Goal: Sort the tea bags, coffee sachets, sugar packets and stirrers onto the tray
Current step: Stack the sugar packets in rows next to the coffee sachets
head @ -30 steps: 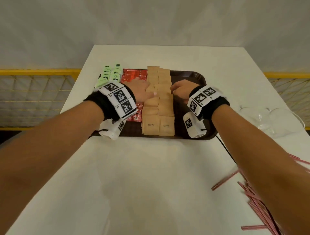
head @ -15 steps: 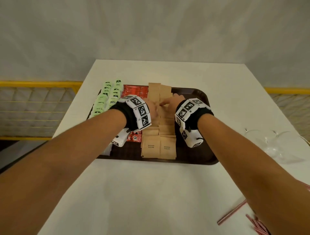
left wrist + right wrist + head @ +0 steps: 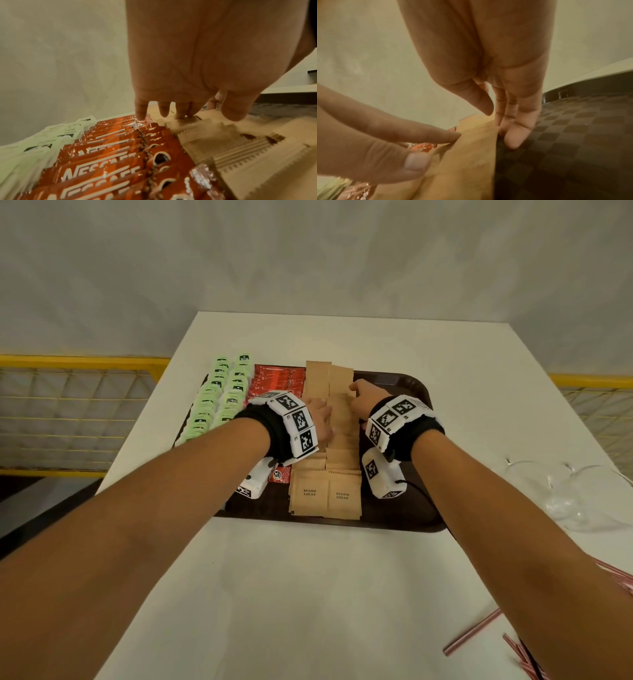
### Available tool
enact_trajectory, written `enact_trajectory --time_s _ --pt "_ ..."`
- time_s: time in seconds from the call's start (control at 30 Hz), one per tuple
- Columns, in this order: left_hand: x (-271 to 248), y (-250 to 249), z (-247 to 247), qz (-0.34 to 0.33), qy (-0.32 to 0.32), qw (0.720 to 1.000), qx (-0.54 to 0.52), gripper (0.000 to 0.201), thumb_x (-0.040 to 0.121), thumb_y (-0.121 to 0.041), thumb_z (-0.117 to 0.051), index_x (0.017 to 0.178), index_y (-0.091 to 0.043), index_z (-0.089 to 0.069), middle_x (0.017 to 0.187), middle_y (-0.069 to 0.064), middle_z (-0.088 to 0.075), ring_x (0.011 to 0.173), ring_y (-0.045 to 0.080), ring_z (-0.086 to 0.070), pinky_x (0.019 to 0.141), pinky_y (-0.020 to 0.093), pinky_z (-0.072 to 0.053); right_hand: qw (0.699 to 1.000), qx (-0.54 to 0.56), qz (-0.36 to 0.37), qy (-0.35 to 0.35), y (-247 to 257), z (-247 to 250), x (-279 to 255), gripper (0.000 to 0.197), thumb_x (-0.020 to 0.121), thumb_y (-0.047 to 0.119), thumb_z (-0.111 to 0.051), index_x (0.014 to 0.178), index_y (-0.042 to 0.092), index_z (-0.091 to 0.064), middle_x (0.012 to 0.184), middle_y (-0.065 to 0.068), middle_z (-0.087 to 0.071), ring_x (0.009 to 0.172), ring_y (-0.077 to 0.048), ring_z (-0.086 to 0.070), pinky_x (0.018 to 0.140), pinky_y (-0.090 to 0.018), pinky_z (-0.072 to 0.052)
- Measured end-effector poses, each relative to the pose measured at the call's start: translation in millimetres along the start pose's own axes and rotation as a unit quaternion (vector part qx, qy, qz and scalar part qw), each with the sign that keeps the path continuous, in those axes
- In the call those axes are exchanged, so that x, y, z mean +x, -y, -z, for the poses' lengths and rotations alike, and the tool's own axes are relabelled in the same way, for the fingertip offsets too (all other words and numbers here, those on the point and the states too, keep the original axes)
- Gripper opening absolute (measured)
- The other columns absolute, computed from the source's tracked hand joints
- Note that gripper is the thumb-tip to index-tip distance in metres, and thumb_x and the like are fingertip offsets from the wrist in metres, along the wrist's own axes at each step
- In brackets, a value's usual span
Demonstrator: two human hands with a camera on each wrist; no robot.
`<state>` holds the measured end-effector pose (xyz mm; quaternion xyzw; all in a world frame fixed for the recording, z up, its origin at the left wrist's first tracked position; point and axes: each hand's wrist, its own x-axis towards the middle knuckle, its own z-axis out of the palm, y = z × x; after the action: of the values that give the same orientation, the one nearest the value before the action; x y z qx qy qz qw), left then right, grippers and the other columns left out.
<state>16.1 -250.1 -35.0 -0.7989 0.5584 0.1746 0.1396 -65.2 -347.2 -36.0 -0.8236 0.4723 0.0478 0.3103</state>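
1. Compared with the frame one second before, both hands had moved further up the sugar columns toward the far end of the tray; the head camera had also tipped, so the tray sat lower in view.
2. Left hand (image 3: pixel 320 419) lay flat over the left side of the brown sugar packets (image 3: pixel 325 498). Fingers (image 3: pixel 164 109) were extended, tips resting on the packets and on the edge of the red coffee sachets (image 3: pixel 109 159). Nothing was pinched or enclosed; the hand was flat, pressing.
3. Right hand (image 3: pixel 364 400) was set against the right edge of the sugar columns. In the right wrist view its fingers (image 3: pixel 515 136) pointed straight down with tips on the tray floor beside the packet edge, thumb held apart. No packet was gripped; the fingers were straight.
4. Brown tray (image 3: pixel 407 386) sat on the white table (image 3: pixel 291 594). Contents from left to right: two columns of green tea bags (image 3: pixel 219 405), overlapping red coffee sachets, two overlapping columns of sugar packets. The right part of the tray floor (image 3: pixel 582 142) showed a checked texture.
5. Red stirrers (image 3: pixel 472 631) lay on the table at the near right, well apart from the tray.
6. Clear glass bowls (image 3: pixel 561 494) stood on the table to the right of the tray.
7. A yellow mesh railing (image 3: pixel 68 405) ran behind the table on both sides.
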Motion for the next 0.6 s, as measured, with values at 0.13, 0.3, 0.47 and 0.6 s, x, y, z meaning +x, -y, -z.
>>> enact_trajectory --time_s 0.13,0.3,0.47,0.6 --pt "-3.9 -4.6 1.2 -0.002 -0.003 1.0 0.005 0.051 0.098 -0.031 -0.037 0.144 -0.009 -0.028 0.153 0.005 -0.023 0.14 0.023 -0.02 0.111 0.031 -0.016 0.999 0.045 -0.005 0.001 -4.0 -1.2 1.9 0.048 0.095 0.007 -0.039 0.142 0.015 -0.032 0.137 -0.016 -0.046 0.12 -0.031 -0.051 0.098 -0.041 -0.046" --pt "-5.6 -4.5 5.1 0.001 0.006 1.0 -0.01 0.055 0.101 -0.03 -0.033 0.148 -0.009 -0.015 0.157 0.006 -0.013 0.144 0.025 -0.012 0.114 0.035 -0.011 0.998 0.064 -0.01 0.002 -7.1 2.0 -1.2 0.048 0.093 0.008 -0.043 0.14 0.015 -0.035 0.132 -0.014 -0.05 0.116 -0.031 -0.053 0.097 -0.041 -0.047" --pt "-7.9 -1.3 3.0 -0.001 0.024 1.0 -0.012 0.06 0.101 -0.033 -0.03 0.15 -0.011 -0.004 0.158 0.003 0.0 0.145 0.023 -0.003 0.116 0.036 -0.004 0.998 0.06 -0.018 -0.015 -17.0 -0.5 -3.0 0.037 0.082 0.012 -0.056 0.119 0.011 -0.05 0.11 -0.014 -0.061 0.102 -0.033 -0.061 0.088 -0.046 -0.052" --pt "-6.3 -2.4 2.3 0.003 0.029 0.999 -0.018 0.062 0.101 -0.036 -0.031 0.15 -0.01 -0.003 0.158 0.005 -0.001 0.145 0.024 -0.003 0.118 0.036 -0.005 0.995 0.092 -0.021 -0.017 -17.0 -2.0 -4.8 0.039 0.084 0.005 -0.058 0.122 0.01 -0.05 0.116 -0.014 -0.057 0.105 -0.031 -0.06 0.092 -0.042 -0.051"
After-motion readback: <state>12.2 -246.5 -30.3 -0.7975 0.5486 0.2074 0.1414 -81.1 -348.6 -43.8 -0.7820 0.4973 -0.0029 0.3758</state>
